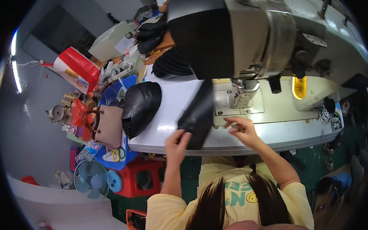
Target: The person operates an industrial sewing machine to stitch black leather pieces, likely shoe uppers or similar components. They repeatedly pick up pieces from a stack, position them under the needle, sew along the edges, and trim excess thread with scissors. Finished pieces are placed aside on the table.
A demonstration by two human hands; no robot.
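Centrally in the frame, a person in a yellow shirt sits at a white table (167,126) under a large sewing machine (272,37). Their left hand (177,142) has its fingers clamped on the near end of a long black leather strip (198,111), which lies slanting up toward the needle (238,90). Their right hand (242,128) rests just right of the strip, fingers loosely curled, holding nothing I can make out. Doing this well probably means keeping the strip flat and taut and its edge straight, with fingertips clear of the needle. A pile of black pieces (140,107) lies at left.
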